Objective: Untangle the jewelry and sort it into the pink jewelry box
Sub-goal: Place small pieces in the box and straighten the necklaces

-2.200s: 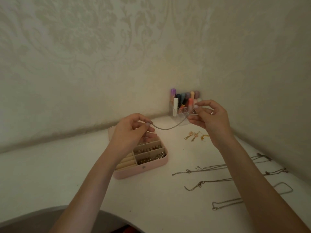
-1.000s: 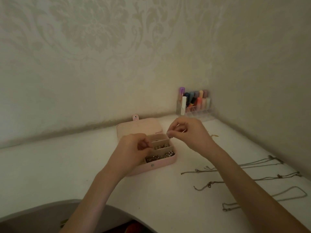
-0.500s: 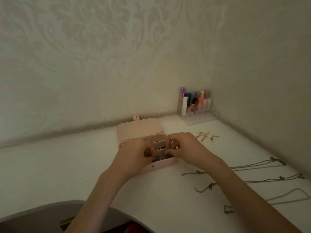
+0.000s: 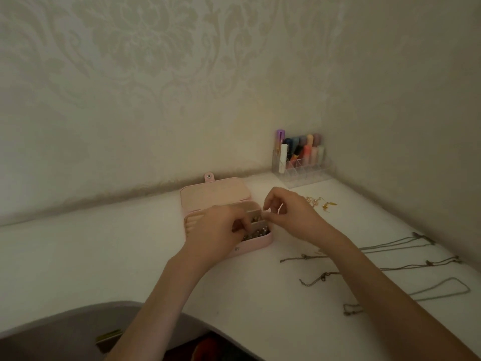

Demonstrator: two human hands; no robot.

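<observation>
The pink jewelry box (image 4: 256,246) lies open on the white table, its lid (image 4: 216,192) folded back toward the wall. Its compartments hold small metallic jewelry (image 4: 260,231). My left hand (image 4: 216,231) is over the box with curled fingertips down in a compartment. My right hand (image 4: 291,213) hovers at the box's right edge, thumb and forefinger pinched together. The thin chain they hold is almost hidden between the fingers. Three untangled chains (image 4: 395,246) (image 4: 406,268) (image 4: 442,291) lie stretched out on the right.
Small gold earrings (image 4: 321,202) lie behind my right hand. A clear organizer with coloured lipsticks (image 4: 302,158) stands in the corner. Walls close in behind and on the right. The table's curved front edge (image 4: 166,307) runs near my body.
Both hands came down from mid-air with the thin chain stretched between them to the box. My right hand has since lifted slightly at the box's right edge.
</observation>
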